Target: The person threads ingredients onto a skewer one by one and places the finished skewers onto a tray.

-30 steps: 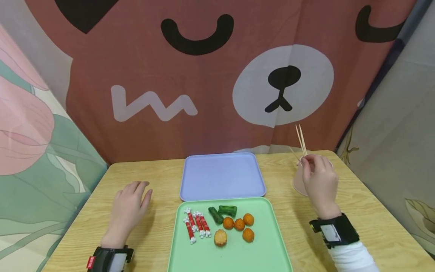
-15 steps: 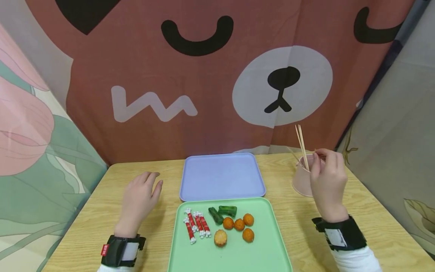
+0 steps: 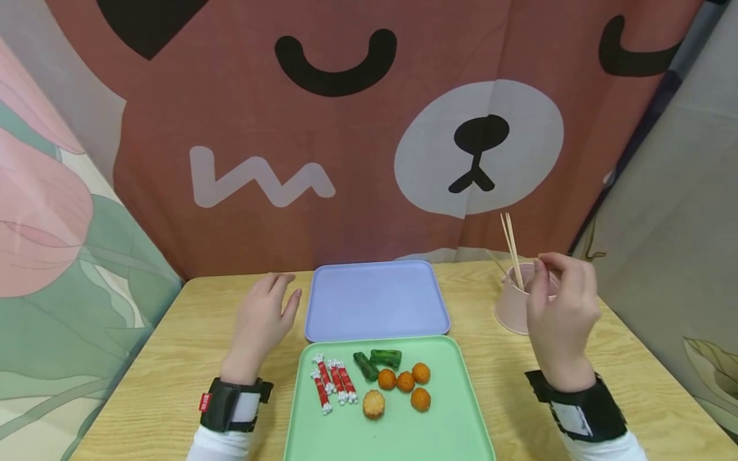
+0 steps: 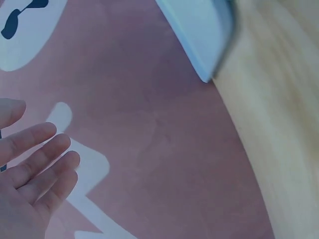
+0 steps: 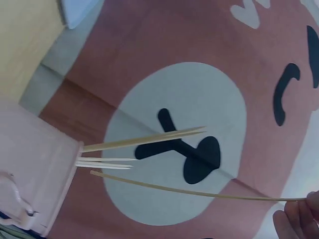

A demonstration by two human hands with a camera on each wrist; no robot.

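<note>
My right hand (image 3: 565, 317) is beside and in front of a pink cup (image 3: 510, 310), thumb and fingertips together. In the right wrist view they pinch the end of a thin wooden skewer (image 5: 199, 192), whose other end is apart from the cup's rim. More skewers (image 3: 510, 250) stand in the cup. My left hand (image 3: 262, 326) hovers with relaxed fingers left of the trays and holds nothing. On a green tray (image 3: 392, 442) lie red sticks with white frilled ends (image 3: 334, 382), two green pieces (image 3: 386, 357), several orange balls (image 3: 406, 381) and a golden, ridged round piece (image 3: 373, 404).
A bare lavender tray (image 3: 377, 301) lies just behind the green one on the wooden table (image 3: 150, 378). A curtain with a bear face (image 3: 363, 218) hangs at the table's back edge. Fabric also hangs at both sides.
My right hand has moved right, away from the cup's mouth, which now shows more. My left hand has moved right and slightly up, nearer the lavender tray. The food pieces have stayed put.
</note>
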